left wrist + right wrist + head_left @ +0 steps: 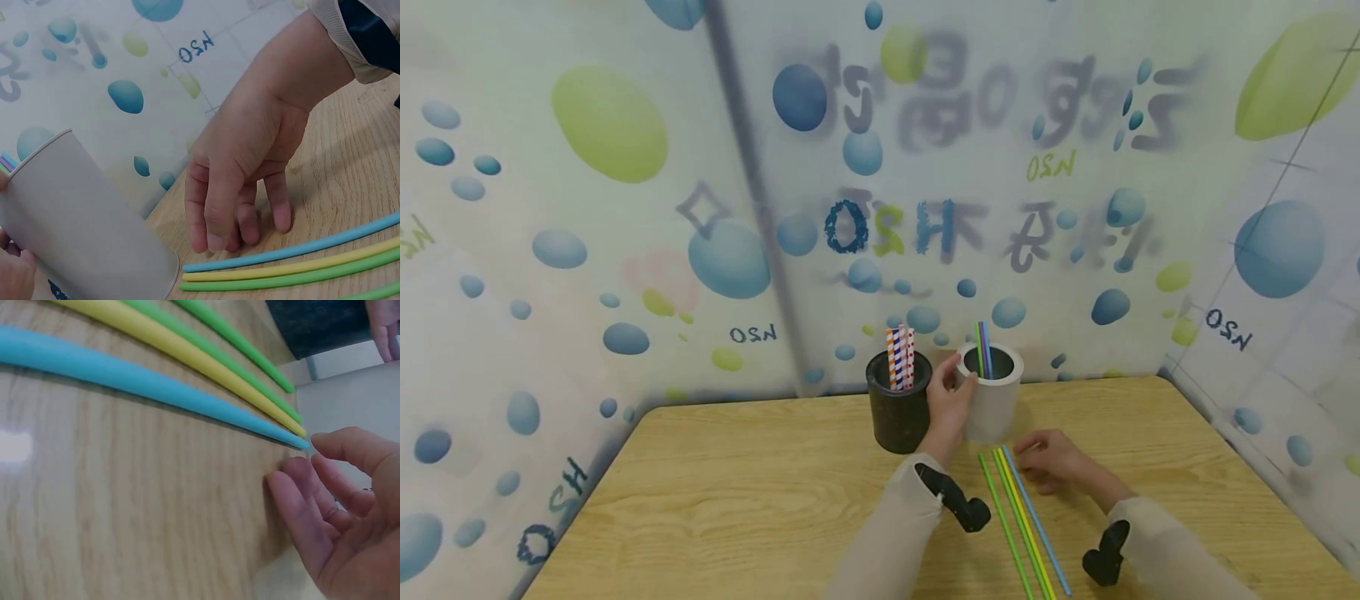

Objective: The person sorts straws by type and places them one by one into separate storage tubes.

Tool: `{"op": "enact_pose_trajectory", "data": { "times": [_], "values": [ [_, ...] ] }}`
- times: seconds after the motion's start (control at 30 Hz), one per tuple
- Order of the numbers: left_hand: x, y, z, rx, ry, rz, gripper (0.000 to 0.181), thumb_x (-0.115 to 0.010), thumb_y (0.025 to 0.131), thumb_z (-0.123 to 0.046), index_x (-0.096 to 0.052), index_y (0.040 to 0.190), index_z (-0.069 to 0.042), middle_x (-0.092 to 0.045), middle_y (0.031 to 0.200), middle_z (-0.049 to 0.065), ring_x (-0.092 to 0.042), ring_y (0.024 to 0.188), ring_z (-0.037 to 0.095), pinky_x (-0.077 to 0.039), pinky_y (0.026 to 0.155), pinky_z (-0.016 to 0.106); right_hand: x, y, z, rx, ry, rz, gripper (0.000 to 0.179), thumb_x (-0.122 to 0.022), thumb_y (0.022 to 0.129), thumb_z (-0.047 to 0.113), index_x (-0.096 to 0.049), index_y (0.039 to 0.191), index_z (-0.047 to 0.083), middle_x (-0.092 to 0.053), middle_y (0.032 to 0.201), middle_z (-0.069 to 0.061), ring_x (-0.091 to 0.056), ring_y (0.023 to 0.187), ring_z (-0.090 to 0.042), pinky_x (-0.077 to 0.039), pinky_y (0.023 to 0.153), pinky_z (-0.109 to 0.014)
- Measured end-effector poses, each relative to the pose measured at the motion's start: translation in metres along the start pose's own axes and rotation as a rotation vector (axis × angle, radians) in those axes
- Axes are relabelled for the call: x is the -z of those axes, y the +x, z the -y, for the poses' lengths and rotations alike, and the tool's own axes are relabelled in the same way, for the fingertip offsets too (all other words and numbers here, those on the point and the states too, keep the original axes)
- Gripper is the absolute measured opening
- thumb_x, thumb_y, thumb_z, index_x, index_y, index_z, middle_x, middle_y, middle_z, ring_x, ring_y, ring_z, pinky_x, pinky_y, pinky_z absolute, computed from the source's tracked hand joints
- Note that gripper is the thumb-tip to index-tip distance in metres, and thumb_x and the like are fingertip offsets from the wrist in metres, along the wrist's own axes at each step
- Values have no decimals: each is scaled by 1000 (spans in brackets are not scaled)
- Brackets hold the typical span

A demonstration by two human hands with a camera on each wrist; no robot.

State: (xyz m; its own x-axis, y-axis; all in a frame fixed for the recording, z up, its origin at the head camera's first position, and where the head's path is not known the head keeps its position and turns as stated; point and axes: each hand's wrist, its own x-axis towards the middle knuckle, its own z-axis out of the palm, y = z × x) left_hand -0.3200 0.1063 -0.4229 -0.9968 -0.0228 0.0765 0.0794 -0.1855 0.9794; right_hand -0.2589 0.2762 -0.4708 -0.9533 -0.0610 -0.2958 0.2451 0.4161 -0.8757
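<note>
My left hand (950,407) grips the left side of a white cup (994,412), its thumb up by the rim. A few thin plastic straws (983,350), green, purple and blue, stand inside it. My right hand (1056,461) hovers low over the table at the cup's front right, fingers loosely bent and holding nothing. In the right wrist view its fingertips are right by the far end of a blue straw (156,394). Beside that straw lie a yellow straw (187,353) and two green ones, their far ends close to the cup's base.
A black cup (901,421) stands just left of the white one, holding several patterned paper straws (900,358). The wooden table (737,483) ends at a bubble-printed curtain (730,258) behind the cups, with more of it on both sides.
</note>
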Motion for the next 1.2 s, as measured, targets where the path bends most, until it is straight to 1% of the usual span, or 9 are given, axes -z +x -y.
{"op": "enact_pose_trajectory", "data": {
  "times": [0.2,0.33,0.5,0.63,0.73,0.93,1.03,1.2],
  "values": [
    [0,0,-1,27,8,0,37,-61,87,-9,-55,123,-11,-50,129,7,-43,120,25,-32,103,41,-7,2,-3,-37,-26,-55,27,-64,81,6,-59,105,-3,-52,74,-6,-51,61,-17,-50,48,-29],
    [0,0,-1,22,10,0,37,-60,87,-9,-55,123,-11,-50,129,7,-43,119,25,-32,103,41,-9,1,-3,-47,-38,-69,28,-65,81,8,-59,106,-3,-51,73,-6,-50,62,-17,-51,49,-30],
    [-1,1,0,27,8,-3,37,-61,87,-9,-55,123,-12,-50,129,6,-43,120,25,-31,103,41,-10,0,-4,-31,-30,-66,30,-67,80,10,-58,106,-3,-50,71,-5,-49,61,-17,-50,48,-29],
    [-1,2,1,24,16,-8,37,-61,86,-8,-55,123,-12,-50,129,7,-43,120,25,-31,104,42,-10,0,-5,1,-11,-56,30,-67,79,9,-58,105,-5,-48,71,-5,-46,59,-16,-49,47,-30],
    [-1,2,0,23,15,-9,37,-61,86,-8,-55,122,-12,-50,129,7,-43,119,26,-31,104,42,-10,-1,-4,12,-18,-56,31,-66,79,8,-57,105,-6,-49,72,-5,-47,60,-17,-49,47,-31],
    [-1,1,-1,25,2,-3,37,-61,87,-8,-55,123,-11,-49,129,7,-43,119,25,-30,104,42,-10,-3,-1,2,-44,-65,31,-67,79,8,-56,104,-6,-49,74,-5,-47,61,-17,-50,49,-32],
    [-1,2,-1,23,-5,-4,37,-61,86,-8,-55,123,-10,-50,129,7,-43,119,25,-30,104,42,-11,-3,1,-14,-46,-78,29,-68,78,7,-57,103,-5,-50,73,-5,-48,61,-17,-50,48,-31],
    [0,2,0,19,1,-6,36,-61,86,-8,-56,122,-11,-50,129,7,-43,119,25,-31,104,42,-14,-3,2,-17,-59,-105,27,-68,76,5,-58,100,-5,-49,72,-6,-48,60,-17,-51,48,-31]
  ]
}}
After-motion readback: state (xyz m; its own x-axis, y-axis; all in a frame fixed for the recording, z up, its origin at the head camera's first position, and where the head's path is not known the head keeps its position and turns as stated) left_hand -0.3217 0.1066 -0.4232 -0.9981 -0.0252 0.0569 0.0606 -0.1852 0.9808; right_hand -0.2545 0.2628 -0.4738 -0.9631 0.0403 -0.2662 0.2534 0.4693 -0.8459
